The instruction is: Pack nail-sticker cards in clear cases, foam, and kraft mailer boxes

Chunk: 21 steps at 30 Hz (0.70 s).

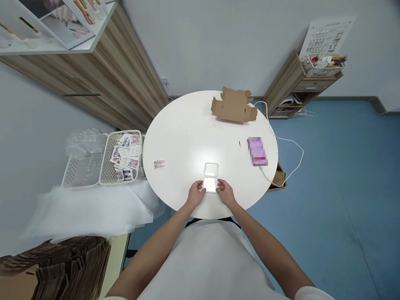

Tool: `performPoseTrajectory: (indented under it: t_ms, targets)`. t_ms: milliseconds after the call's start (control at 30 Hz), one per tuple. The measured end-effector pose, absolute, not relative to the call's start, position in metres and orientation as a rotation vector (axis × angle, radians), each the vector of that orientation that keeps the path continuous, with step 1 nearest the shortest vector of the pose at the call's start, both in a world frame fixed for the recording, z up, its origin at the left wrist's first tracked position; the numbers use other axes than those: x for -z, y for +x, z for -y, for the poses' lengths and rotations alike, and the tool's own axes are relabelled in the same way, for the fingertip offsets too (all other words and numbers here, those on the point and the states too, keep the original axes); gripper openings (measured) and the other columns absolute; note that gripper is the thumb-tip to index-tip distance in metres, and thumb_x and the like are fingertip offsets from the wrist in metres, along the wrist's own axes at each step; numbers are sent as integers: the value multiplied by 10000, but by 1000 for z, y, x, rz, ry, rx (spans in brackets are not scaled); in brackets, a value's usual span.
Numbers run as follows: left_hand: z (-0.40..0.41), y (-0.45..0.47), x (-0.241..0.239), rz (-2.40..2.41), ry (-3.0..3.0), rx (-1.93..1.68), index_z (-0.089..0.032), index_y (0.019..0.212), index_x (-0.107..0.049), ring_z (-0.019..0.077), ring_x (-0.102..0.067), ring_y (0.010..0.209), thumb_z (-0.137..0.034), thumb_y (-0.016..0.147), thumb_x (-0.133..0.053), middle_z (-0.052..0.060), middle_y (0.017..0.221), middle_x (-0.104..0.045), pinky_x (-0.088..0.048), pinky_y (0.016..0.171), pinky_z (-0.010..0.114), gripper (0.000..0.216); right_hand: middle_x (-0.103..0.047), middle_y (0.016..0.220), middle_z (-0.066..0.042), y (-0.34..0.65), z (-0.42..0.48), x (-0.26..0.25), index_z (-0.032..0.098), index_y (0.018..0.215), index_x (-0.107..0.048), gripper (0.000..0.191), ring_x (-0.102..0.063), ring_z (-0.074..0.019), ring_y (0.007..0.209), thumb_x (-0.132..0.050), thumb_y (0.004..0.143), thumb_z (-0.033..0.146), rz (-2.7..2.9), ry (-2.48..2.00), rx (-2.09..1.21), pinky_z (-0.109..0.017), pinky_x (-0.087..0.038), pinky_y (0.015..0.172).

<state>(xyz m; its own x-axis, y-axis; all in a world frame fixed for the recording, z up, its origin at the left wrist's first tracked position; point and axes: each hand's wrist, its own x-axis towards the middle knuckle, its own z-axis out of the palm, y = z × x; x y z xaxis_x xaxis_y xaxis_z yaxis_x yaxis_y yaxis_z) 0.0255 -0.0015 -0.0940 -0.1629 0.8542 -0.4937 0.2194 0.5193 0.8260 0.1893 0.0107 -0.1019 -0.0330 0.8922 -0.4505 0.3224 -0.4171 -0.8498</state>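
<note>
Near edge of the table (184, 125): clear plastic case (211, 176) lying hinged open, with the lid half toward the centre and the base half between both hands.
Left hand (196, 193): fingertips curled onto the base's left rim, gripping it.
Right hand (225, 192): same on the right rim, fingers closed on it.
Handling: looks feather-light, thin and glossy, so likely slippery and easy to crack. Hold the side rims, not the hinge.
Left edge: strip of nail tips (159, 164).
Right edge: phone (257, 151).
Far edge: cardboard box (233, 105), flaps open.
</note>
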Motion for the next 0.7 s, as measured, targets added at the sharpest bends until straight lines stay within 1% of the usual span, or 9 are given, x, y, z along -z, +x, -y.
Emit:
performPoseTrajectory:
  t_ms: [133, 267, 467, 700]
  targets:
    - [1, 30, 95, -1726, 939, -712, -179, 1037, -531, 160, -506, 853, -206, 670, -582, 78, 1016, -542, -405, 776, 306, 371, -543, 942, -46, 189, -15, 103, 197, 1110, -476, 445, -545, -118, 678, -470, 665, 193, 1347, -1782, -1432, -314, -478, 697]
    - [-1, 33, 96, -1763, 925, -698, -180, 1041, -539, 150, -506, 812, -193, 663, -587, 72, 993, -535, -399, 787, 307, 382, -534, 946, -53, 191, -17, 104, 192, 1128, -466, 451, -541, -127, 693, -472, 676, 207, 1436, -1800, -1385, -321, -476, 695]
    - [7, 33, 95, -1739, 926, -728, -184, 1095, -513, 161, -512, 877, -161, 677, -566, 76, 1012, -543, -424, 751, 293, 422, -529, 954, -54, 200, -10, 107, 206, 1135, -459, 463, -563, -125, 678, -498, 674, 223, 1448, -1780, -1420, -305, -483, 652]
    - [4, 40, 98, -1711, 944, -769, -179, 1095, -516, 181, -504, 966, -127, 684, -542, 84, 1039, -549, -423, 809, 320, 415, -550, 973, -66, 199, -16, 105, 199, 1091, -498, 421, -584, -137, 706, -502, 670, 191, 1428, -1779, -1478, -308, -484, 674]
